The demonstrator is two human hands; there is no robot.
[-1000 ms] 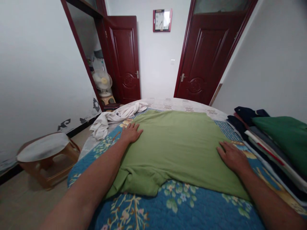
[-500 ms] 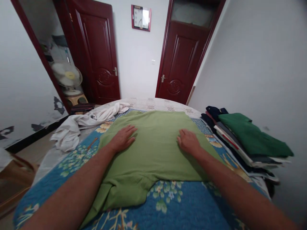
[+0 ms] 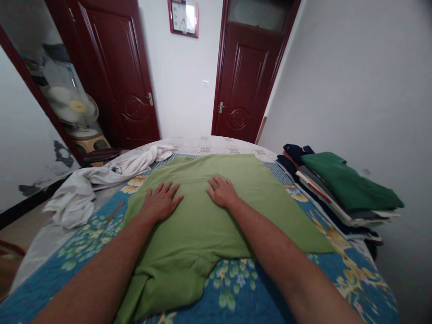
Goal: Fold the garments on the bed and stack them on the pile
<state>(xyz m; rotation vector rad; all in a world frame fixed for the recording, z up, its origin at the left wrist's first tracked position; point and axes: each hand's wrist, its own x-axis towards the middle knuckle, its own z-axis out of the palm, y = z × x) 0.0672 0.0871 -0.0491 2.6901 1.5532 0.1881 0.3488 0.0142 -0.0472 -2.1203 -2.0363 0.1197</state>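
A green T-shirt (image 3: 202,229) lies spread over a blue floral quilted cloth (image 3: 256,288). Its near left part, which looks like a sleeve, is wrinkled and bunched toward me. My left hand (image 3: 162,201) rests flat on the shirt's left side, fingers spread. Near the middle of the shirt, my right hand (image 3: 222,191) lies palm down with its fingers stretched out. Neither hand grips the fabric.
A stack of folded clothes with a dark green garment (image 3: 347,180) on top stands at the right by the wall. A crumpled white cloth (image 3: 81,184) lies at the left edge. Beyond are a standing fan (image 3: 76,105) and two dark red doors (image 3: 249,81).
My right hand has moved left from the shirt's right side to its middle. My left hand's fingers have spread wider. The view has turned slightly to the right.
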